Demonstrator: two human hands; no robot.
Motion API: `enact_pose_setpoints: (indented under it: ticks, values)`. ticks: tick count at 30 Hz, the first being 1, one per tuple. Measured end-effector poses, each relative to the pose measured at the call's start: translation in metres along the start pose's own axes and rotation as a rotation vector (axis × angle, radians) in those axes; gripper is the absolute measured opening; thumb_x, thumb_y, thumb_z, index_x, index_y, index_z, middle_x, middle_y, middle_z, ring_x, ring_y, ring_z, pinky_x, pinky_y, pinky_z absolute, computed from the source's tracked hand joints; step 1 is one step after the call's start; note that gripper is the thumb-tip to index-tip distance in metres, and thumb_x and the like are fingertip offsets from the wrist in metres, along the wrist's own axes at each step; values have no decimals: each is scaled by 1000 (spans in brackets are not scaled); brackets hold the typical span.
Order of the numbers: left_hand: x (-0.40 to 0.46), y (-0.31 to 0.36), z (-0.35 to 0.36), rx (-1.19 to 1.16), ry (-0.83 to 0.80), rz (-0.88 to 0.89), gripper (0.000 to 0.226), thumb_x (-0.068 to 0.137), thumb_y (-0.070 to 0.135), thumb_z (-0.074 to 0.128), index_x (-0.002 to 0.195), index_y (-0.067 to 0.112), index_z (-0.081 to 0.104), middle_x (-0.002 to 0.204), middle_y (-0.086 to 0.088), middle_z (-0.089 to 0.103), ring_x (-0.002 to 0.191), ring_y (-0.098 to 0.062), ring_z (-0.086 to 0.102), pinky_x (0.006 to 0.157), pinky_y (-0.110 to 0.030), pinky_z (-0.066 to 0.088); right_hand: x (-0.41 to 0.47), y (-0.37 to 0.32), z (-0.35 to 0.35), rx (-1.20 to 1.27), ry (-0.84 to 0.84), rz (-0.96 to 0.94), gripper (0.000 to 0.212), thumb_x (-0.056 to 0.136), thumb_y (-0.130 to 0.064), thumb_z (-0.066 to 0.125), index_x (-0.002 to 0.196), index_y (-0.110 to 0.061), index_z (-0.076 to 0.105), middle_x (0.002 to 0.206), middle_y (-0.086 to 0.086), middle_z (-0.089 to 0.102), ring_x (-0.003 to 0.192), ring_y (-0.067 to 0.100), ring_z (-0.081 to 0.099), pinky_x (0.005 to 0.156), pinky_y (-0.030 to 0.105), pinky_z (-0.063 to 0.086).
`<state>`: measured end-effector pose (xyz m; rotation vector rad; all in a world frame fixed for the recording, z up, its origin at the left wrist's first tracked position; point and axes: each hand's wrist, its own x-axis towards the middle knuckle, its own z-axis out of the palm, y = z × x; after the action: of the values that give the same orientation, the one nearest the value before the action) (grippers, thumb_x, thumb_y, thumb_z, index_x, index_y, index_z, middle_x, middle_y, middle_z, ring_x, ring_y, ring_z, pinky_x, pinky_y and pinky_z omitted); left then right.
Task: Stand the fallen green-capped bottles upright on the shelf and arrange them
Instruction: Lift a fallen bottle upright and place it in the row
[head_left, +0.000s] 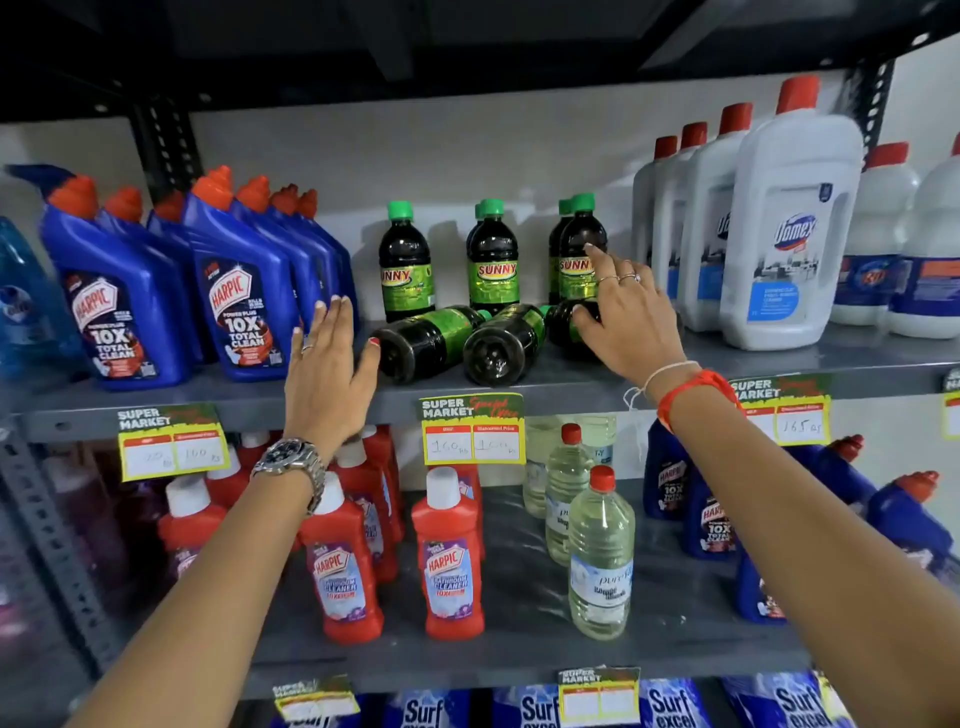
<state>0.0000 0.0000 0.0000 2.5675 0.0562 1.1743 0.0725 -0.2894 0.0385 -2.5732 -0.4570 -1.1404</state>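
Three fallen green-capped bottles: left (423, 340), middle (504, 343), right (563, 322). They lie on the grey shelf (571, 387), long axes running front to back, bases toward the viewer, caps toward the upright bottles (493, 260) behind. The right hand (621, 306), fingers loosely spread, rests over the right fallen bottle, thumb against its side, not yet closed on it. The left hand (330, 358), open with fingers straight, sits just beside the left bottle's base. Blue Harpic bottles (239, 291) crowd the left; white Domex jugs (789, 234) the right. Standing room is probably tight.
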Motion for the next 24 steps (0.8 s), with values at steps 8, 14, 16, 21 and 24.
enact_pose_setpoints:
  ticks: [8, 14, 16, 21, 24]
  values:
    - [-11, -11, -4, 269, -141, 8, 45, 92, 30, 26, 121, 7, 53, 126, -17, 58, 115, -32, 53, 92, -43, 39, 20, 3, 4, -186, -187, 81, 58, 86, -35, 54, 131, -5, 34, 118, 22, 57, 116, 40, 47, 79, 50, 46]
    - [-6, -15, -6, 465, -243, 96, 40, 91, 25, 23, 111, 15, 56, 116, -8, 62, 99, -31, 59, 50, -30, 25, 43, 6, 5, -266, -474, 183, 63, 83, -46, 53, 131, -10, 36, 103, 13, 60, 96, 32, 56, 75, 39, 41]
    - [-5, -17, -4, 473, -249, 118, 38, 91, 23, 25, 114, 16, 55, 118, -6, 61, 100, -30, 59, 49, -29, 25, 51, 7, 2, -244, -595, 220, 64, 81, -48, 55, 131, -11, 40, 108, 11, 60, 96, 30, 56, 77, 37, 40]
    - [-4, -22, 0, 355, -159, 74, 41, 90, 32, 24, 104, 18, 60, 104, -5, 67, 89, -27, 61, 51, -29, 25, 58, 6, -1, -277, -687, 268, 69, 63, -53, 72, 119, -18, 54, 105, 4, 62, 92, 25, 58, 80, 33, 46]
    - [-5, -22, 2, 356, -121, 89, 40, 90, 31, 27, 103, 16, 61, 99, -6, 68, 83, -27, 61, 51, -29, 22, 57, 4, 0, -275, -610, 298, 68, 57, -51, 76, 112, -18, 55, 96, 4, 61, 84, 24, 54, 73, 32, 39]
